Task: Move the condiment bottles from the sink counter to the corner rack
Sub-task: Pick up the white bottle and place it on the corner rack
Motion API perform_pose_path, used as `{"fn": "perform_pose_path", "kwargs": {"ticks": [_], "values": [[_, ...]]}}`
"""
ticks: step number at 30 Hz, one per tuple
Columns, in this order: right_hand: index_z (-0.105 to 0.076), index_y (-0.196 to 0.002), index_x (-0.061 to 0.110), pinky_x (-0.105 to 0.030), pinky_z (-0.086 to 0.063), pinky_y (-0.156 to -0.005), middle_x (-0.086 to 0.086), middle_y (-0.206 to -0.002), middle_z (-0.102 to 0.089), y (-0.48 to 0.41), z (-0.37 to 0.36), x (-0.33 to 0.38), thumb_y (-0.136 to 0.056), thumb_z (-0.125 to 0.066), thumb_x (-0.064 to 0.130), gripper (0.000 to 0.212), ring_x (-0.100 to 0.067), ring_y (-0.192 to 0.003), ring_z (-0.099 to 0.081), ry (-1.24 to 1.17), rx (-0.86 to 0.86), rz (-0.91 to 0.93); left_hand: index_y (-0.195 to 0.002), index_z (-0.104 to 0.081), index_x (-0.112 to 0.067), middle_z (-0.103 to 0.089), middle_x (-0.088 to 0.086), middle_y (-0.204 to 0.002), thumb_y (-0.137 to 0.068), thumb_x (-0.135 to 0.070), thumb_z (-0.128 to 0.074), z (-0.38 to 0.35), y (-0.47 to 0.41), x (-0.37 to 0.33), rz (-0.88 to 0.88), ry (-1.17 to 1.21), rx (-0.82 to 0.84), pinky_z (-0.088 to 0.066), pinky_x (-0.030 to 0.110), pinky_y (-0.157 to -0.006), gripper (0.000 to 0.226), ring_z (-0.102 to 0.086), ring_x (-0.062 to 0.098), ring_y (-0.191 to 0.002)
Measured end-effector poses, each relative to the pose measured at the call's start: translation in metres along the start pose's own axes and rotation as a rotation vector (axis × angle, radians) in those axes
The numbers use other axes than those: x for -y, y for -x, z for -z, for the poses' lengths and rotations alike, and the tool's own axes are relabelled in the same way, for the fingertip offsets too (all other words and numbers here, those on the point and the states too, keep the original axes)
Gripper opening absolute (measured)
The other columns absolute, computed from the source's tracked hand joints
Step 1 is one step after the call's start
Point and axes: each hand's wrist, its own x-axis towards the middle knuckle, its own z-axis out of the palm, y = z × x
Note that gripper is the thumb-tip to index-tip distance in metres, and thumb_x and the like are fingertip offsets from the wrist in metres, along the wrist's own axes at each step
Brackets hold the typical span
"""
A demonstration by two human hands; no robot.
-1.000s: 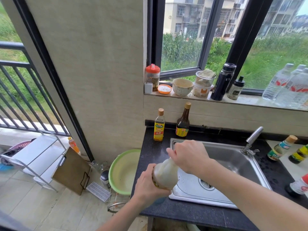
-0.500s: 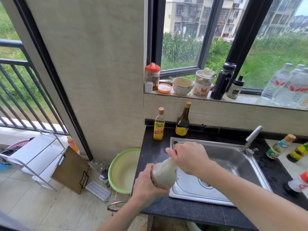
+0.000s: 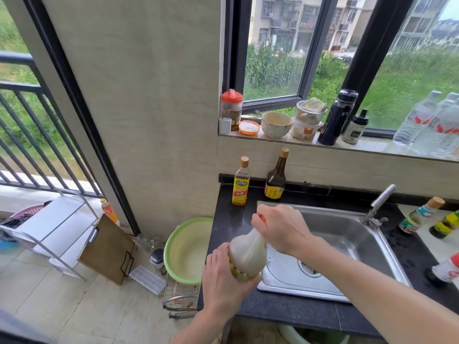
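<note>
The black sink counter (image 3: 293, 311) runs along the window wall, with the steel sink (image 3: 330, 247) set into it and a curved tap (image 3: 377, 206) at its back edge. On the floor to the left a white corner rack (image 3: 53, 230) stands by the railing, with a wooden board (image 3: 106, 249) leaning just beside it and a green basin (image 3: 187, 249) resting on a wire stand against the counter's end. Both hands are clamped on one pale milky bottle (image 3: 246, 254), held tilted above the counter's front left corner, near the sink's edge. The left hand (image 3: 223, 276) wraps the bottle's lower body from below; the right hand (image 3: 280, 229) closes over its neck and cap, where a bit of red shows between the fingers. Compared with half a second ago, the grip and the bottle's place over the counter are almost unchanged; the bottle looks a touch more upright. At the back of the counter stand a yellow-labelled bottle (image 3: 241, 182) and a dark bottle (image 3: 276, 176), near each other and upright. To the right of the sink are three more bottles: a green-labelled one (image 3: 419, 216), a dark one with a yellow label (image 3: 445, 224) at the frame edge, and a red-and-white one (image 3: 447, 269) nearer the front.
</note>
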Motion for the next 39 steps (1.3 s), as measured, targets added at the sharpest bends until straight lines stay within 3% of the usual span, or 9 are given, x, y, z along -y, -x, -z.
{"fn": "perform_pose_path", "kwargs": {"ticks": [7,11,14,19,23,27,30,34,39], "values": [[-0.036,-0.066,0.025,-0.031,-0.036,-0.053,0.006,-0.049,-0.037,0.0,0.041,-0.014,-0.088,-0.033,0.045,0.03,-0.011,-0.048,-0.038,-0.087,-0.05,0.211,-0.152,-0.018,-0.034,-0.029,-0.02,-0.152,-0.05,-0.054,-0.088,0.049,-0.036,0.022,-0.064,0.12,0.535,-0.029,0.029,-0.116,0.126,-0.028,0.0,-0.14],[-0.047,-0.068,0.022,-0.028,-0.037,-0.056,0.007,-0.052,-0.044,0.005,0.052,-0.008,-0.088,-0.038,0.043,0.031,-0.014,-0.055,-0.045,-0.182,-0.069,0.215,-0.142,-0.036,-0.026,-0.058,-0.001,-0.135,-0.057,-0.015,-0.094,0.036,-0.044,0.009,-0.034,0.509,0.815,-0.051,0.033,-0.101,0.103,-0.059,0.013,-0.124],[-0.054,-0.072,0.016,-0.04,-0.043,-0.06,-0.001,-0.058,-0.051,0.01,0.054,-0.016,-0.083,-0.029,0.051,0.045,-0.022,-0.06,-0.05,-0.125,-0.038,0.07,-0.124,-0.053,-0.022,-0.07,0.005,-0.115,-0.053,-0.017,-0.094,0.018,-0.033,0.006,0.001,0.532,0.76,-0.058,0.049,-0.092,0.082,-0.069,0.023,-0.106],[-0.047,-0.072,0.021,-0.034,-0.029,-0.061,0.0,-0.066,-0.046,0.031,0.04,-0.034,-0.093,-0.032,0.041,0.033,-0.029,-0.074,-0.048,0.11,0.086,-0.25,-0.104,-0.056,-0.035,-0.072,-0.012,-0.093,-0.044,-0.038,-0.095,-0.009,-0.008,0.005,0.016,0.339,0.552,-0.061,0.038,-0.079,0.071,-0.07,0.004,-0.084],[-0.052,-0.081,0.018,-0.036,-0.037,-0.069,-0.004,-0.079,-0.049,0.05,0.033,-0.043,-0.096,-0.037,0.031,0.025,-0.032,-0.085,-0.052,0.197,0.131,-0.525,-0.1,-0.056,-0.036,-0.07,-0.013,-0.091,-0.039,-0.047,-0.089,-0.025,0.009,-0.008,0.014,0.224,0.469,-0.06,0.035,-0.075,0.07,-0.067,0.002,-0.083],[-0.059,-0.092,0.023,-0.034,-0.044,-0.065,0.0,-0.078,-0.061,0.085,0.028,-0.066,-0.088,-0.05,0.056,0.034,-0.018,-0.077,-0.059,-0.319,-0.101,-0.596,-0.093,-0.055,-0.034,-0.07,-0.008,-0.089,-0.041,-0.042,-0.09,-0.034,0.017,-0.025,0.025,0.243,0.494,-0.06,0.037,-0.073,0.064,-0.068,0.005,-0.08],[-0.058,-0.111,0.032,-0.012,-0.045,-0.068,0.007,-0.085,-0.067,0.124,0.026,-0.077,-0.063,-0.067,0.064,0.058,-0.001,-0.077,-0.061,-0.786,-0.275,-0.614,-0.091,-0.054,-0.031,-0.071,-0.005,-0.086,-0.044,-0.036,-0.09,-0.041,0.019,-0.049,0.017,0.282,0.516,-0.059,0.038,-0.073,0.06,-0.069,0.008,-0.077],[-0.056,-0.123,0.03,-0.034,-0.056,-0.085,-0.001,-0.112,-0.07,0.17,0.017,-0.082,-0.062,-0.088,0.035,0.069,-0.013,-0.106,-0.066,-1.128,-0.232,-0.578,-0.095,-0.053,-0.036,-0.07,-0.004,-0.091,-0.047,-0.036,-0.089,-0.062,0.034,-0.096,-0.074,0.321,0.528,-0.06,0.037,-0.071,0.06,-0.07,0.008,-0.079],[-0.062,-0.114,0.018,-0.04,-0.059,-0.076,-0.01,-0.102,-0.073,0.224,0.034,-0.113,-0.06,-0.091,0.011,0.062,-0.027,-0.098,-0.07,-1.197,-0.484,-0.598,-0.1,-0.05,-0.037,-0.067,-0.01,-0.094,-0.051,-0.041,-0.091,-0.103,0.07,-0.155,-0.183,0.297,0.613,-0.058,0.032,-0.073,0.063,-0.067,0.004,-0.085]]}}
